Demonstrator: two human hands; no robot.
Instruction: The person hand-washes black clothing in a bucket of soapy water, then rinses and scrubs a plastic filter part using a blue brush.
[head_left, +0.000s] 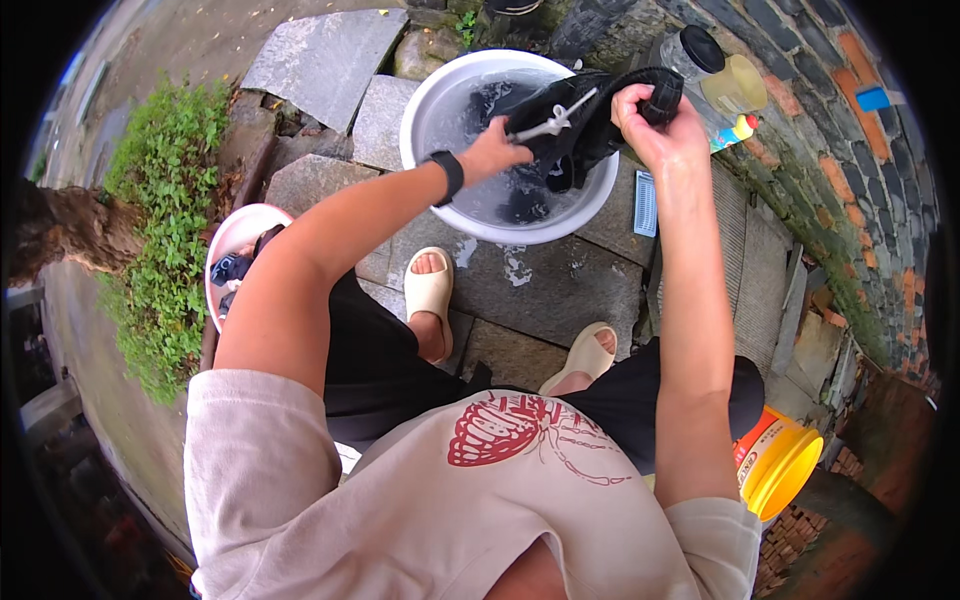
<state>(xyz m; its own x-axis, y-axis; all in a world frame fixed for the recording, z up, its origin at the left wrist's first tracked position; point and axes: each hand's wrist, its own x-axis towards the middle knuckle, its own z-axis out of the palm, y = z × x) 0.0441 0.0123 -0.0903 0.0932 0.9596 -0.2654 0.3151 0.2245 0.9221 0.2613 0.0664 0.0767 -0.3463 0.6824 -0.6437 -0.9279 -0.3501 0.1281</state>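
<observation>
My right hand (666, 129) is closed around the gathered, ribbed waistband of a wet black garment (581, 112), lifted above the basin's right rim. A pale drawstring (556, 121), knotted near its middle, hangs across the cloth. My left hand (496, 152), with a black band at the wrist, touches the garment by one end of that drawstring. Its thumb is apart from the fingers, and whether it grips the cloth is unclear. Below, the white round basin (525, 234) holds cloudy water, with the lower part of the dark cloth sunk in it.
At left, my arm partly covers a pink basin (217, 255) of clothes. Right of the white basin lie a light-blue slotted plastic piece (645, 204) and a red-capped bottle (733, 133). A black-lidded jar (694, 52) and yellowish tub (735, 84) stand by the brick wall (847, 150). A yellow bucket (780, 469) is near my right elbow.
</observation>
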